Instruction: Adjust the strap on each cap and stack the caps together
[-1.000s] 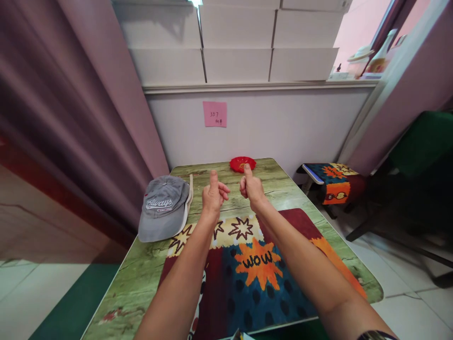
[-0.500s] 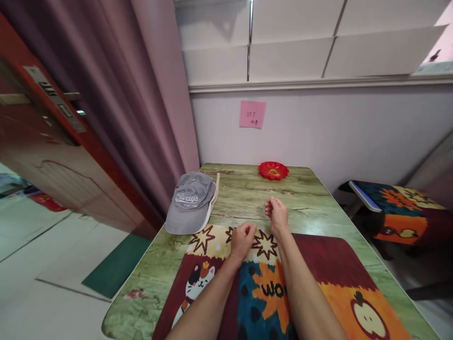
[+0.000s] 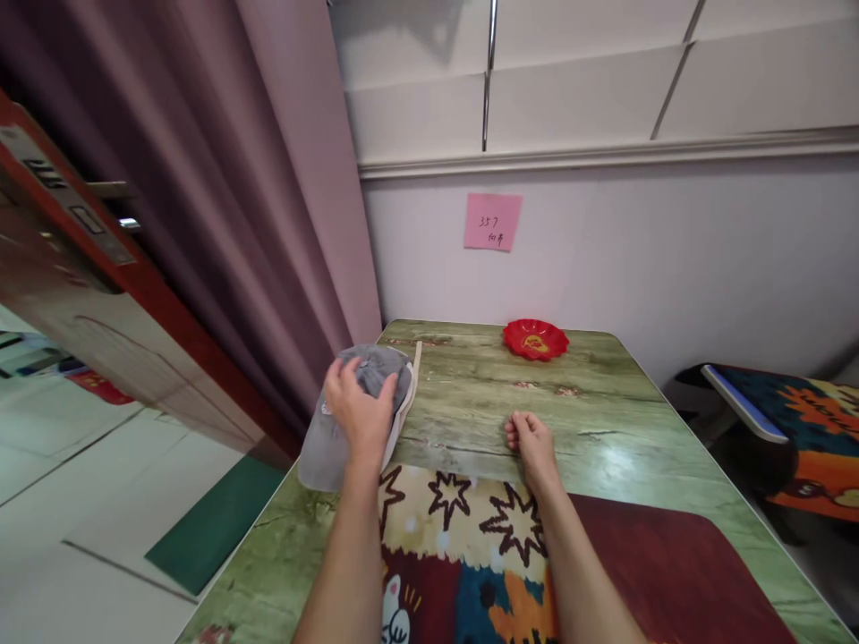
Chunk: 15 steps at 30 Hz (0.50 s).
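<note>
A gray cap point(image 3: 325, 452) lies at the left edge of the green wood-patterned table point(image 3: 463, 398), its brim toward the near left. Over the cap's crown is my left hand point(image 3: 359, 407), its fingers and thumb spread; whether they press on the fabric is hard to tell. My right hand point(image 3: 533, 444) rests over the middle of the table, fingers curled together, with nothing visible in them. Beneath my forearms lies a colorful patterned mat point(image 3: 449, 510). A light strap or strip point(image 3: 417, 367) sticks up behind the cap's right side.
A red scalloped dish point(image 3: 535, 340) stands at the table's back edge by the wall. A pink note point(image 3: 492, 222) is stuck on the wall. Left are a purple curtain point(image 3: 301, 179) and an open door point(image 3: 154, 313). Another mat-covered surface point(image 3: 815, 429) is at the right.
My left hand has moved left from the mat onto the cap and its fingers have opened. My right hand stays curled. The view has shifted slightly.
</note>
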### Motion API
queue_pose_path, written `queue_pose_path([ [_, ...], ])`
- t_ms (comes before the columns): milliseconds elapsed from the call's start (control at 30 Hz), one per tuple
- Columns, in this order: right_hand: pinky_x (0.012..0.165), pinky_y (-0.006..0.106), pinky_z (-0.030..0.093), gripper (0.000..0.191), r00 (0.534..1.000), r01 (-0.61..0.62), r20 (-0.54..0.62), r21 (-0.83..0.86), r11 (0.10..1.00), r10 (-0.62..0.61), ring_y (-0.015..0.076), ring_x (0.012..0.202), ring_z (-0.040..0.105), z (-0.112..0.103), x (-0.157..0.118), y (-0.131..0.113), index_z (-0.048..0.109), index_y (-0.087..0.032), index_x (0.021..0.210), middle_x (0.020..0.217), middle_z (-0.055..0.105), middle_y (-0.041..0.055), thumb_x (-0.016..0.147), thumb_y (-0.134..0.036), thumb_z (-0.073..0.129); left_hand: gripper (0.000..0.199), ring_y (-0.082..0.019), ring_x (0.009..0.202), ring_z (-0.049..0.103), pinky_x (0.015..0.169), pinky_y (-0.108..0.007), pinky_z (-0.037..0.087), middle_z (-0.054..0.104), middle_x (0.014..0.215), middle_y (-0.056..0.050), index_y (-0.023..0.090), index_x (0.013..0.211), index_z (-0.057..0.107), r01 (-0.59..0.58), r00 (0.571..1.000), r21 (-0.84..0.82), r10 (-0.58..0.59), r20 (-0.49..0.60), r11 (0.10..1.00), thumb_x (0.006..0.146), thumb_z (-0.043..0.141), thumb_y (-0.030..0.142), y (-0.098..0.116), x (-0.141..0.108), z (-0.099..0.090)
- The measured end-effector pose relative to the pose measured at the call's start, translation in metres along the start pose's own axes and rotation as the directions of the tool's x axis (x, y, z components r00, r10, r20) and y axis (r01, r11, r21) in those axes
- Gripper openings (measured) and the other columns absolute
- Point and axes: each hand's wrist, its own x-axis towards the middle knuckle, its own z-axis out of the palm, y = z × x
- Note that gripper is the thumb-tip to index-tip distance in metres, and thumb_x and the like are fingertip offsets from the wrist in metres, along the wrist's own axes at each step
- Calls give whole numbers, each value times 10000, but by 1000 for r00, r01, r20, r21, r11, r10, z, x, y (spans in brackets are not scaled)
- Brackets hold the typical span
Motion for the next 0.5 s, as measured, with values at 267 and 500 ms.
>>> queue_pose_path([
  [267,429,188,381,465,1000,-19,23,-63,998,20,76,476,471,3,-1,1,599,-174,730,624,608,-14,698,-619,729,401,-387,1235,529,1026,-522,400,603,1334,-189,154,1083,709,33,979,298,-91,183,954,821,663,454,-49,16,6],
  [500,423,180,381,516,999,-45,-9,-14,999,45,71,472,471,4,-10,-11,600,-163,699,610,608,-6,628,-644,773,125,-302,1079,633,977,-443,465,705,1139,-118,189,832,677,134,989,69,-138,60,989,802,633,302,-51,27,-3],
])
